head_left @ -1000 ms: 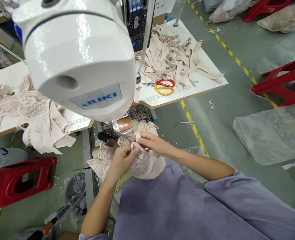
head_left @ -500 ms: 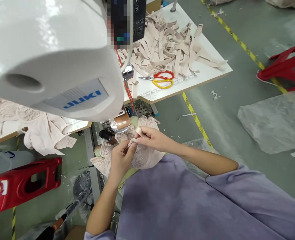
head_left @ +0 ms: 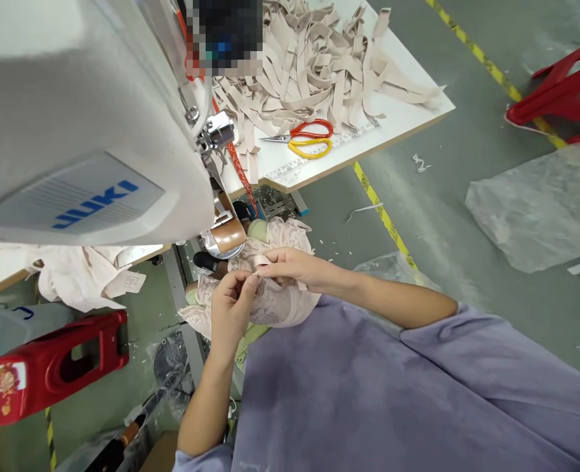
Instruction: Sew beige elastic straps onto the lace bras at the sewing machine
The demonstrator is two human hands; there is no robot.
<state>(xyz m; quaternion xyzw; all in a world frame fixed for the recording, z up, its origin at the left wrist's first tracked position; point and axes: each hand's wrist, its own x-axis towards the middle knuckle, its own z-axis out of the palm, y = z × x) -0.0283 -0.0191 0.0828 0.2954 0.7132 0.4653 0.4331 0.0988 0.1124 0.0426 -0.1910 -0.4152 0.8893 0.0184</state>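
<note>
Over my lap lies a pale pink lace garment (head_left: 290, 308), gathered in soft folds. My right hand (head_left: 302, 267) is closed on a narrow pale fabric strip (head_left: 262, 261), which curls up from between thumb and fingers. My left hand (head_left: 231, 301) pinches thumb against forefinger at the strip's lower end, its fingertips almost touching those of the right. Whether lace is caught in that pinch too is hidden. Just beyond the hands stands the sewing machine's metal and brown work end (head_left: 228, 236), under the white machine head (head_left: 122, 131).
Red-and-yellow-handled scissors (head_left: 312, 139) lie beside a printed ruler on the white table (head_left: 290, 177), near a heap of pale strips (head_left: 319, 65). At left, more pale fabric (head_left: 80, 275) hangs over an edge above a red stool (head_left: 58, 367). Another red stool (head_left: 560, 98) stands right.
Both hands have shifted slightly left, and their fingertips have come together. More of the strip's curl shows above the right hand. The view has turned a little, so the machine head appears further left.
</note>
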